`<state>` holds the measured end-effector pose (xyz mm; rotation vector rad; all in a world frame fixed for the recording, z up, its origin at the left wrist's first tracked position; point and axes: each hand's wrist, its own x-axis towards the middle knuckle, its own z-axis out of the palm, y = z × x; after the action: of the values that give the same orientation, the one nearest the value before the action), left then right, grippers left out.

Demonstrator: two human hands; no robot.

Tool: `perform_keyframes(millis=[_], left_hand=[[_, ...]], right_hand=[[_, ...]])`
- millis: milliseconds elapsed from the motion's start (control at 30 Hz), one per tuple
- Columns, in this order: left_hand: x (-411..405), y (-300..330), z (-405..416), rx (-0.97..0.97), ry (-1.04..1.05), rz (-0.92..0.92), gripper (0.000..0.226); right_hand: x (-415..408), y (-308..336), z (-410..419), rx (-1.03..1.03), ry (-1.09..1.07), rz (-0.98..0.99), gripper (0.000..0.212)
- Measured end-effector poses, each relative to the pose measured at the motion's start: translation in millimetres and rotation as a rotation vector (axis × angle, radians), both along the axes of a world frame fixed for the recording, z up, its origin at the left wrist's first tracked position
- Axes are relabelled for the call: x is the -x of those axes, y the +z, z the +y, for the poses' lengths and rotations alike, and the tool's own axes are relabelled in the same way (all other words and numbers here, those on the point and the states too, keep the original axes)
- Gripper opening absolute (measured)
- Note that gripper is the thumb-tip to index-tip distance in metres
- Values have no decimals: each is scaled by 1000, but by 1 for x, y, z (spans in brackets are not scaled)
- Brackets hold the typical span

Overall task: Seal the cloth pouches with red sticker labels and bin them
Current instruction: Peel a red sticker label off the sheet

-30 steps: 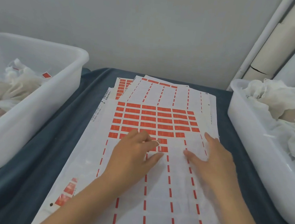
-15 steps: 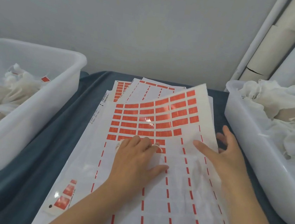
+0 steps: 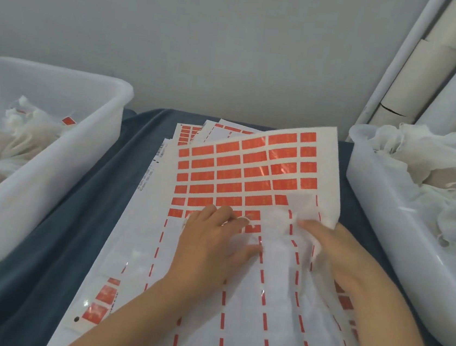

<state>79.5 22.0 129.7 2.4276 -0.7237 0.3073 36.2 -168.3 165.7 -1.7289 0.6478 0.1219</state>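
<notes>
Two hands work the top white sheet of red rectangular sticker labels: the left hand presses it flat with curled fingertips picking at a label, the right hand grips and lifts its right edge, so peeling one free likely comes next, while white cloth pouches wait in the translucent plastic bin right of the sheet.
</notes>
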Motion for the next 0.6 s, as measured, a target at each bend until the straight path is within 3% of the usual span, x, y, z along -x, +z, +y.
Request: perform_keyframes(millis=[233,600], left_hand=[[-4,4,-8,78,-41,5,34],[-15,9,-3,138,-61,80,23]], right_hand=[[-3,-1,15,-216,135,-61,41],[-2,-9,17,-305,120,-135,48]])
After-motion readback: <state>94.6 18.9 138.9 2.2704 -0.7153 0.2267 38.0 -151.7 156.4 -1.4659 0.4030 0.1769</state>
